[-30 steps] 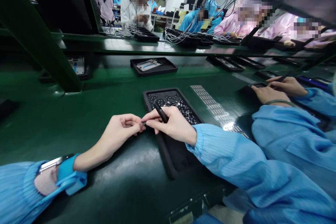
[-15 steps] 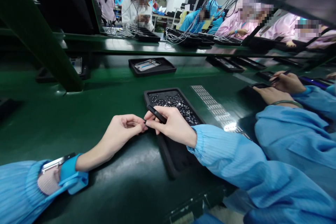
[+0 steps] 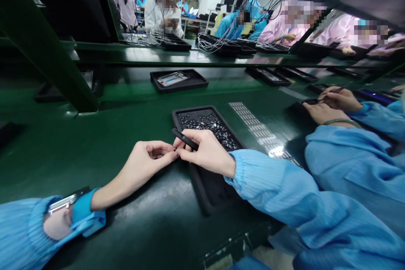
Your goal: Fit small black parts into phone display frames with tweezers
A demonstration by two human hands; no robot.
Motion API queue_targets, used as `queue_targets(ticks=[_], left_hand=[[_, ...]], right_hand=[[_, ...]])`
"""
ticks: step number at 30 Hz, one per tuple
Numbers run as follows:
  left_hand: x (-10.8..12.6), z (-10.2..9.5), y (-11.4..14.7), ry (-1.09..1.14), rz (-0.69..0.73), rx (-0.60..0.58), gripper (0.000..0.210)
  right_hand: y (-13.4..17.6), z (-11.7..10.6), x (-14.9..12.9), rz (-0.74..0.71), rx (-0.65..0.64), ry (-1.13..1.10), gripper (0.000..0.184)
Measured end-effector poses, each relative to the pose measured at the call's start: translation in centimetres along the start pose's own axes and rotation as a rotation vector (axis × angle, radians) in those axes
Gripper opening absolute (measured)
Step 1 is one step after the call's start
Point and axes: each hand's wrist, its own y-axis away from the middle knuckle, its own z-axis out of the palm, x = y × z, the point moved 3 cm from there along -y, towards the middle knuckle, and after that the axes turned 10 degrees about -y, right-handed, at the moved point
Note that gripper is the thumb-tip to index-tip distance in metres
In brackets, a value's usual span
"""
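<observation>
Fingertips (image 3: pixel 171 157) nearly hide, from here, a tiny dark piece (image 3: pixel 175 149) the left hand (image 3: pixel 146 158) pinches; the right hand (image 3: pixel 209 149), angled inward, clasps a black pen-like tool (image 3: pixel 185 139).

From where I stand, the green bench top (image 3: pixel 72 147) looks smooth and glossy, throwing back pale light. The black tray (image 3: pixel 218 190) is dull and matt; its tiny parts (image 3: pixel 218 133) glint like metal. The slim black tool (image 3: pixel 186 140) seems smooth plastic, the blue sleeve (image 3: pixel 272 173) soft, wrinkled cloth.
</observation>
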Motion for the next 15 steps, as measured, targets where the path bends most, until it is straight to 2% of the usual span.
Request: queue_targets(ticks=[4,8,15], left_hand=[[0.41,-0.17,0.06,0.017,0.015,0.036,0.023],[0.29,-0.08,-0.07,0.101,-0.001,0.024,0.020],[-0.21,-0.11,-0.38,0.265,-0.044,0.004,0.014]], right_hand=[[-0.07,-0.08,0.02,0.033,-0.025,-0.049,0.013],[-0.20,-0.20,0.10,0.076,-0.055,-0.157,0.012],[-0.05,-0.24,-0.24,0.041,-0.065,-0.188,0.014]])
